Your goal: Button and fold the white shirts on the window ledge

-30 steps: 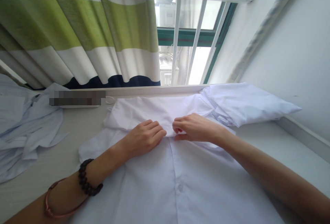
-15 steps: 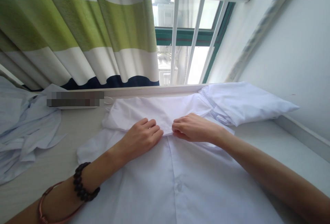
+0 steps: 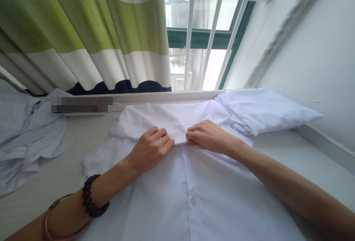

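A white button-up shirt (image 3: pixel 161 196) lies spread in front of me, its button placket running toward me down the middle. Its far end is turned over into a flat folded band. My left hand (image 3: pixel 154 146) has its fingers curled on the near edge of that band, left of the placket. Just right of the placket, my right hand (image 3: pixel 206 135) pinches the same edge. A small gap separates the two hands. The fingertips of both are partly hidden in the cloth.
Folded white clothes (image 3: pixel 266 111) lie at the back right by the wall. A crumpled pale garment (image 3: pixel 24 137) rests at the left, beside a blurred-out box (image 3: pixel 83 106). Behind are a striped curtain (image 3: pixel 111 26) and white window bars (image 3: pixel 210 37).
Almost nothing differs. Both hands keep their hold on the folded edge, and the view has shifted very slightly.
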{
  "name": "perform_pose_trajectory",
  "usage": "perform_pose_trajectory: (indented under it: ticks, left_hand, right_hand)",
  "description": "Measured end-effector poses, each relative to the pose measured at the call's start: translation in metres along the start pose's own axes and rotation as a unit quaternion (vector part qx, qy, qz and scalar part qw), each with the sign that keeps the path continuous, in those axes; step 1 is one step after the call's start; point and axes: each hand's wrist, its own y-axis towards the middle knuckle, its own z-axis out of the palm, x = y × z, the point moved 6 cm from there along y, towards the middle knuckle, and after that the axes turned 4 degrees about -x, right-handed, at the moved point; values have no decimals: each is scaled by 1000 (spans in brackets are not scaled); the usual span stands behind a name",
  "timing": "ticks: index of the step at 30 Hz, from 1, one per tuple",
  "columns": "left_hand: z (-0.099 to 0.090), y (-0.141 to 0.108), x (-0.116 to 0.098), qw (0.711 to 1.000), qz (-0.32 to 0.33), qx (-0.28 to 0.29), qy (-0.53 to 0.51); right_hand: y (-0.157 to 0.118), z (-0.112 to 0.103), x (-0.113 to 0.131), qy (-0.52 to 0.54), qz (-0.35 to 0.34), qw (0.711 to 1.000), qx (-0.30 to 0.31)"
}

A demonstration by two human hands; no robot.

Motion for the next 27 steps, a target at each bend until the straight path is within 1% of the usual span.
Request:
perform_pose_trajectory:
  ticks: [4,7,9,11,14,16,19,21,22,23,25,27]
  left_hand:
    - [0,1,-5,1000,7,1,4]
    - [1,2,-3,998,9,27,-47]
    - [5,1,5,991,-23,65,-114]
    - [10,-2,19,976,-83,106,-173]
    - [22,-9,37,936,-172,170,-257]
    - [30,-14,44,893,-217,212,-332]
    - [39,-20,48,826,-262,264,-425]
    - [43,-23,48,796,-277,289,-454]
    - [43,-23,48,792,-282,291,-458]
    - [44,-23,49,795,-288,285,-452]
    - [44,-23,51,815,-298,265,-420]
    - [44,-23,52,843,-299,258,-365]
  right_hand:
    - [0,0,3,-20,-11,1000,19]
    - [-2,-2,1,6,-5,999,43]
    - [-4,-4,-3,48,8,998,43]
    - [-6,-5,-10,78,31,996,31]
    - [-6,0,-20,101,63,992,29]
    - [-6,6,-24,128,74,988,41]
    - [-5,14,-28,180,65,980,59]
    - [-4,16,-31,213,55,974,60]
    - [-4,17,-33,226,56,971,56]
    - [-4,18,-36,235,61,969,51]
    - [-3,20,-41,241,73,967,44]
    - [-2,23,-44,232,77,969,34]
